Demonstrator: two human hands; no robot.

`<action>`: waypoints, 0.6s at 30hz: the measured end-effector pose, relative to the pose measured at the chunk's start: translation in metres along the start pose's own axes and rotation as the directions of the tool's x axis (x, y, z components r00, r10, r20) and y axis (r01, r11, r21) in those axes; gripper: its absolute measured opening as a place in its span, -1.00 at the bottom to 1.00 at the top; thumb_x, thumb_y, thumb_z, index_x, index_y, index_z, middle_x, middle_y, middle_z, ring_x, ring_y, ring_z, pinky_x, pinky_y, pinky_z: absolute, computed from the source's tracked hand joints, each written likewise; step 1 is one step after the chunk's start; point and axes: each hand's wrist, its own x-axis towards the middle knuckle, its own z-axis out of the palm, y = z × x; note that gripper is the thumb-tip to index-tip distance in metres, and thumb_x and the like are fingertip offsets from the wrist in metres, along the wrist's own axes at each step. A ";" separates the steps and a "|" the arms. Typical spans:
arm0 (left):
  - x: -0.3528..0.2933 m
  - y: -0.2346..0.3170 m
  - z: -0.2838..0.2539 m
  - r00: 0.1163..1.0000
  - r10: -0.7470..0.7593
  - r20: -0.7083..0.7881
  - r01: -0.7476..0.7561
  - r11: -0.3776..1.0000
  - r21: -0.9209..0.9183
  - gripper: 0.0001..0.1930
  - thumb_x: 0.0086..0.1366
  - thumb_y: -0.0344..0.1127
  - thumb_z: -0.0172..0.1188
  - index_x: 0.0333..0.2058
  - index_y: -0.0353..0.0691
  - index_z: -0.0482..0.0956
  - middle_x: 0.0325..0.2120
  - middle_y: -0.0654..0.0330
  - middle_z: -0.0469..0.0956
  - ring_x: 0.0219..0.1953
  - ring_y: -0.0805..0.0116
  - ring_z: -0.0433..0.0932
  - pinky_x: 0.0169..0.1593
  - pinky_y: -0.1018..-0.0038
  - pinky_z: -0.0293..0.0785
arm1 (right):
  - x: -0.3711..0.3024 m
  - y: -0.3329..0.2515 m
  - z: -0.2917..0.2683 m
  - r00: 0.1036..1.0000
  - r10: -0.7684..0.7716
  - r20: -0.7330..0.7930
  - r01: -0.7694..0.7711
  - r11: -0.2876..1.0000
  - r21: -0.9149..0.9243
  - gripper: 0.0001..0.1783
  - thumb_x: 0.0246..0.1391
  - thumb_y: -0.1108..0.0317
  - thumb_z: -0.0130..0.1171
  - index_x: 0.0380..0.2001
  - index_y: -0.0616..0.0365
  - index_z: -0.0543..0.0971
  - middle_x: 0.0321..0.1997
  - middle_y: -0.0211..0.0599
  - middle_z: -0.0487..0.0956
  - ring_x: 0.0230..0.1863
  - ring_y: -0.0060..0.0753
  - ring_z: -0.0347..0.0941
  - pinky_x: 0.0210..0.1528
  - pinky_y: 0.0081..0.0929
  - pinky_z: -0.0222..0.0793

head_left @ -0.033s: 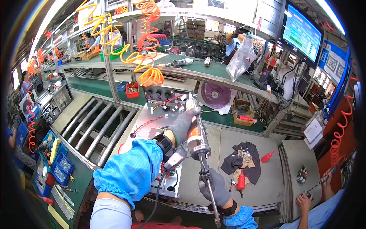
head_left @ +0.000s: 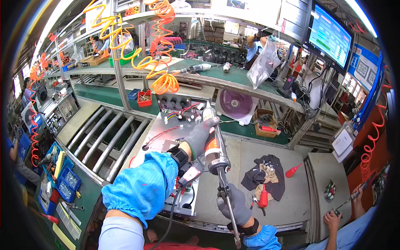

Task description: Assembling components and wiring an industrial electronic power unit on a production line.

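A caulking gun (head_left: 217,155) with a metal frame and an orange-and-white tube slants across the middle, its nozzle end pointing away from me. My left hand (head_left: 197,136), in a grey glove, is closed round its barrel near the far end. Lower down, my gloved right hand (head_left: 236,203) grips the handle and trigger part. Beneath the gun lies an open metal housing (head_left: 161,134) with coloured wires and white connectors (head_left: 177,114). The left forearm and sleeve hide part of it. The nozzle tip is hard to make out.
Dark cloths (head_left: 273,166) and red squeeze bottles (head_left: 263,197) lie right of the housing. Metal rollers (head_left: 106,139) run to the left, beside blue screw bins (head_left: 68,183). A purple fan-like part (head_left: 236,104) stands behind. Another person's hand (head_left: 332,220) works at the far right.
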 end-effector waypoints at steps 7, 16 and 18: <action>0.002 -0.005 0.001 1.000 -0.023 -0.011 0.023 1.000 0.005 -0.55 0.26 -0.05 0.20 -0.10 -0.17 0.21 -0.51 0.00 0.50 -0.51 0.08 0.61 -0.27 0.05 0.66 | -0.002 0.009 0.002 1.000 0.028 0.010 -0.028 1.000 0.006 -0.70 -0.16 0.35 0.21 -0.32 0.27 0.46 -0.47 0.03 0.51 -0.44 0.06 0.50 -0.35 -0.29 0.42; 0.008 -0.010 -0.001 0.995 -0.039 -0.091 0.042 0.999 0.034 -0.57 0.25 -0.06 0.21 -0.11 -0.13 0.22 -0.50 -0.01 0.50 -0.50 0.05 0.61 -0.33 0.04 0.66 | -0.002 0.023 0.005 0.997 0.066 0.029 -0.066 0.998 0.004 -0.66 -0.20 0.37 0.21 -0.29 0.25 0.45 -0.48 0.00 0.51 -0.47 0.07 0.49 -0.39 -0.26 0.40; 0.009 -0.010 -0.002 0.994 -0.038 -0.102 0.043 0.998 0.047 -0.56 0.24 -0.05 0.20 -0.10 -0.14 0.22 -0.49 -0.02 0.51 -0.49 0.03 0.61 -0.35 0.04 0.65 | -0.001 0.023 0.006 0.998 0.065 0.024 -0.065 0.998 0.016 -0.67 -0.19 0.37 0.22 -0.29 0.24 0.45 -0.48 -0.01 0.51 -0.47 0.06 0.48 -0.39 -0.27 0.40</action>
